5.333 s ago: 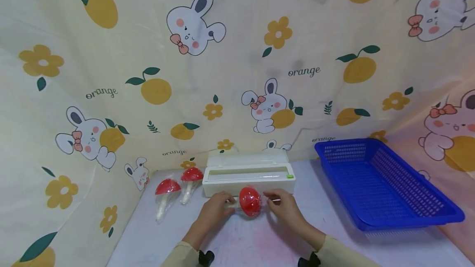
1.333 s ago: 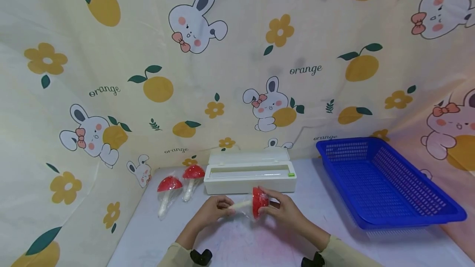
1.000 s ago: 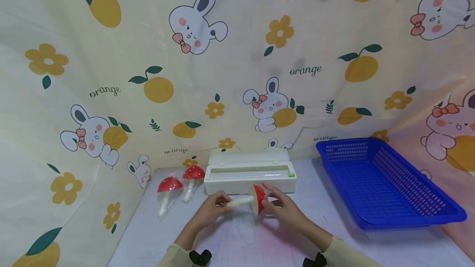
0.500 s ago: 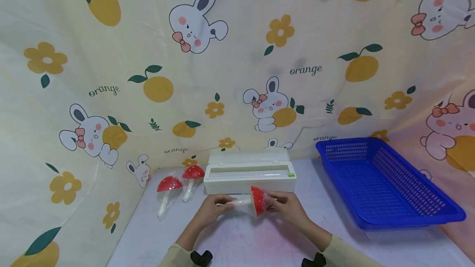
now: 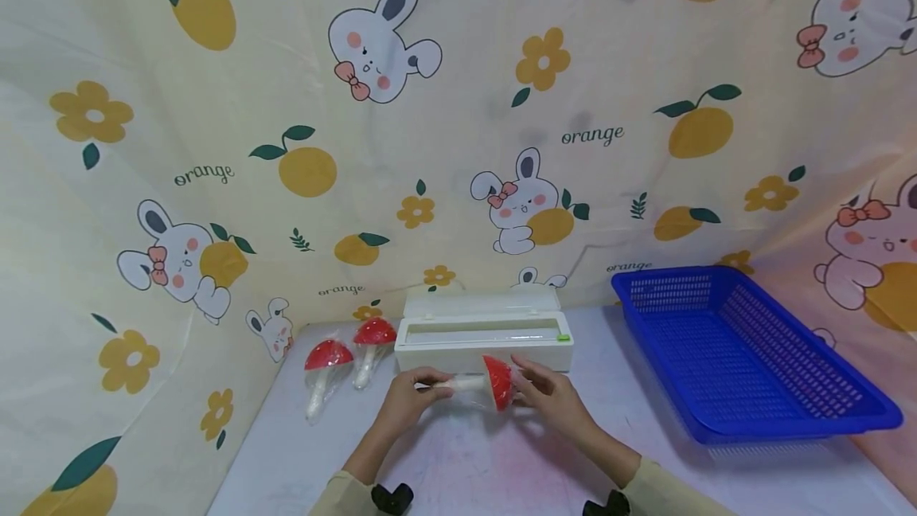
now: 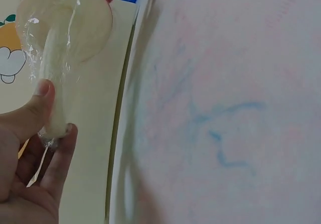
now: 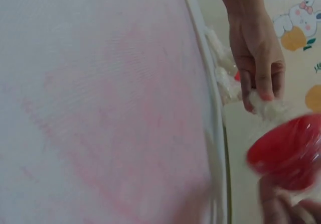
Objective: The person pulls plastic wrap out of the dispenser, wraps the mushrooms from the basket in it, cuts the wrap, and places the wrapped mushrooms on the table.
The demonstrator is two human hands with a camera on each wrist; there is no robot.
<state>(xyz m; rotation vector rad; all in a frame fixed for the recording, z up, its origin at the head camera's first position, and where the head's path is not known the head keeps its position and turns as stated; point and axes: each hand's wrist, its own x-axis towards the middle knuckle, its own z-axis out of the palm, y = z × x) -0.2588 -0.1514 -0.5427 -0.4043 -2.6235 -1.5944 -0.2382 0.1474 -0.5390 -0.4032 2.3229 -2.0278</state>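
Observation:
A toy mushroom [image 5: 498, 385] with a red cap and pale stem, wrapped in clear film, lies sideways between the two hands above the table. My left hand [image 5: 407, 403] pinches the stem's end; the left wrist view shows its thumb on the stem [image 6: 57, 63] and fingers behind. On the other side, my right hand [image 5: 557, 403] holds the domed top of the cap with thumb and fingers. In the right wrist view the red cap [image 7: 288, 151] and the right fingers [image 7: 271, 204] are blurred. Just behind stands a white cling film dispenser [image 5: 483, 358], lid raised, with a green slider.
Two more film-wrapped toy mushrooms, one nearer [image 5: 328, 357] and one farther [image 5: 374, 333], lie left of the dispenser. A blue plastic basket [image 5: 759, 365] sits at the right. A patterned cloth [image 5: 458, 126] hangs behind the white table [image 5: 286, 476].
Earlier the cap faced the camera; now the mushroom lies sideways, cap to the right. My right hand has come onto the cap and shifted its hold on it, while the left has kept the stem end.

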